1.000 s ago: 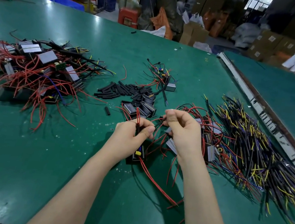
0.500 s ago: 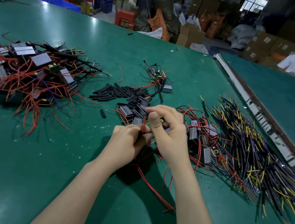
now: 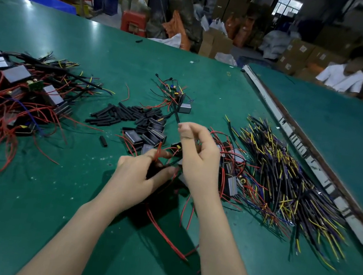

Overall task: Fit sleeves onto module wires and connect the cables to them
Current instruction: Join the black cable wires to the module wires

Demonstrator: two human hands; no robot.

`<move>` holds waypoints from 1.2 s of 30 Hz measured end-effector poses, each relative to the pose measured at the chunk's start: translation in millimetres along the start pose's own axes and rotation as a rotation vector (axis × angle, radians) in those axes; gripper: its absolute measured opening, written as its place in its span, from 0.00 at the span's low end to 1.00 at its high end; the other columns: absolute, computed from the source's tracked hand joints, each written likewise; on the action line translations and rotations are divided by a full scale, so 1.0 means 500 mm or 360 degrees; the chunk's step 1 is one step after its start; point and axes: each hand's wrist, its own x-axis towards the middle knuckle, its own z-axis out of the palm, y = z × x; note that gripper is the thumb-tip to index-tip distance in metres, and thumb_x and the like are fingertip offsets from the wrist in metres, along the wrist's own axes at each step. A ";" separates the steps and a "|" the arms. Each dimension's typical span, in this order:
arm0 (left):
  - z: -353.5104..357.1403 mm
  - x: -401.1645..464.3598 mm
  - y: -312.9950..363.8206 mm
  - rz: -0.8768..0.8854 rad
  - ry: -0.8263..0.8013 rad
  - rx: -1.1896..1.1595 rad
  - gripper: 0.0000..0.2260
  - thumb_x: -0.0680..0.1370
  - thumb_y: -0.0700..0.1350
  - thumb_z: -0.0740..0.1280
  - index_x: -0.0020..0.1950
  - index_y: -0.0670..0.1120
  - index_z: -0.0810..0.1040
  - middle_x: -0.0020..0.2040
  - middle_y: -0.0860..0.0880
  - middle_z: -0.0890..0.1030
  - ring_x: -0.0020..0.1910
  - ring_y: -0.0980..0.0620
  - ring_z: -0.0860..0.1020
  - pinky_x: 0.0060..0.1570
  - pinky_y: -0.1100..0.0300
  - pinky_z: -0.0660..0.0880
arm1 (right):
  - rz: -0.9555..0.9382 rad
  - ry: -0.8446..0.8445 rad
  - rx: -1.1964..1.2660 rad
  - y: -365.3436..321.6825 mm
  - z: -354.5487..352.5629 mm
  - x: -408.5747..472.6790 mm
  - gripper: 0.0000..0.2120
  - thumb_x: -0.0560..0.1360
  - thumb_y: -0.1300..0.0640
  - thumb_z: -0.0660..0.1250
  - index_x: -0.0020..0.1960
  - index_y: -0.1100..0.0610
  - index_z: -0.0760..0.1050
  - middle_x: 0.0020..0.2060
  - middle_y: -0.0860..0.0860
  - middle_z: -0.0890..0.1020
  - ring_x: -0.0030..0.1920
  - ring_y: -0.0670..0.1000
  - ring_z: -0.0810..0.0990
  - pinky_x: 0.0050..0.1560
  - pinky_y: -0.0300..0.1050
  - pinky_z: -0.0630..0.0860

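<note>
Your left hand (image 3: 138, 175) pinches thin red wires (image 3: 158, 151) over the green table (image 3: 20, 206); right hand (image 3: 198, 157) curled, grip unclear. Matte black tube sleeves (image 3: 119, 115) lie beyond.

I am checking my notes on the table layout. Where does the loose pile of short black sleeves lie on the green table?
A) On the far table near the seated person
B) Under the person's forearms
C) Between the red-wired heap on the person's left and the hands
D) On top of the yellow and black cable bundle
C: the black sleeves lie on bare green table, right of the red-wired heap and just beyond the left hand.
</note>
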 end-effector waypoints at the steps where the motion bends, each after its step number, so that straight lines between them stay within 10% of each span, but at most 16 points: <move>1: 0.003 -0.001 0.002 0.0024 0.0024 0.0014 0.14 0.75 0.63 0.61 0.57 0.59 0.73 0.47 0.59 0.80 0.53 0.53 0.78 0.60 0.52 0.66 | -0.0009 0.0095 -0.0024 -0.001 -0.014 0.011 0.05 0.79 0.55 0.64 0.49 0.52 0.78 0.45 0.50 0.82 0.47 0.48 0.77 0.52 0.43 0.72; 4: 0.006 -0.004 0.012 0.0073 0.0139 0.0014 0.10 0.76 0.63 0.53 0.54 0.65 0.69 0.52 0.61 0.78 0.57 0.62 0.73 0.60 0.61 0.57 | 0.0044 0.0347 -0.0083 0.005 -0.081 0.047 0.04 0.79 0.58 0.64 0.48 0.52 0.77 0.43 0.47 0.81 0.44 0.43 0.77 0.48 0.36 0.72; 7: 0.005 -0.004 0.018 0.0066 0.0250 -0.0132 0.09 0.78 0.55 0.55 0.53 0.61 0.73 0.50 0.57 0.79 0.56 0.56 0.76 0.62 0.46 0.66 | 0.0248 0.0369 -0.0370 0.030 -0.162 0.089 0.05 0.78 0.56 0.63 0.49 0.53 0.78 0.41 0.47 0.80 0.41 0.45 0.75 0.43 0.37 0.70; 14: 0.005 -0.007 0.024 0.0072 0.0258 -0.0129 0.14 0.79 0.54 0.59 0.54 0.49 0.80 0.48 0.54 0.80 0.52 0.52 0.77 0.56 0.40 0.70 | 0.1168 -0.0377 -0.1862 0.120 -0.281 0.154 0.08 0.77 0.57 0.61 0.50 0.61 0.71 0.46 0.58 0.76 0.49 0.60 0.77 0.47 0.48 0.72; 20: 0.010 -0.007 0.021 0.0095 0.0242 -0.0133 0.11 0.79 0.49 0.61 0.51 0.46 0.81 0.45 0.54 0.81 0.48 0.52 0.79 0.52 0.44 0.73 | 0.1013 -0.0492 -0.2234 0.130 -0.263 0.153 0.10 0.77 0.59 0.62 0.56 0.58 0.75 0.55 0.56 0.79 0.50 0.58 0.77 0.45 0.46 0.67; 25: 0.008 -0.005 0.016 0.0167 0.0291 -0.0136 0.14 0.77 0.51 0.62 0.51 0.46 0.83 0.44 0.53 0.81 0.47 0.54 0.78 0.50 0.50 0.75 | 0.1097 -0.0461 -0.1876 0.096 -0.298 0.191 0.11 0.74 0.52 0.62 0.42 0.60 0.75 0.41 0.56 0.80 0.39 0.55 0.78 0.43 0.44 0.74; 29: 0.006 -0.007 0.017 0.0161 0.0316 -0.0167 0.14 0.77 0.52 0.62 0.52 0.47 0.83 0.44 0.54 0.81 0.47 0.56 0.78 0.48 0.49 0.75 | 0.1181 -0.0255 -0.0907 0.036 -0.335 0.198 0.10 0.73 0.56 0.62 0.35 0.58 0.75 0.21 0.48 0.74 0.18 0.46 0.66 0.22 0.32 0.60; 36: 0.002 -0.007 0.017 0.0127 0.0356 -0.0209 0.14 0.78 0.54 0.61 0.51 0.48 0.83 0.41 0.59 0.80 0.44 0.61 0.78 0.44 0.63 0.73 | 0.0919 -0.0112 0.0614 -0.029 -0.222 0.125 0.05 0.78 0.58 0.64 0.45 0.57 0.77 0.29 0.46 0.75 0.24 0.42 0.67 0.19 0.33 0.59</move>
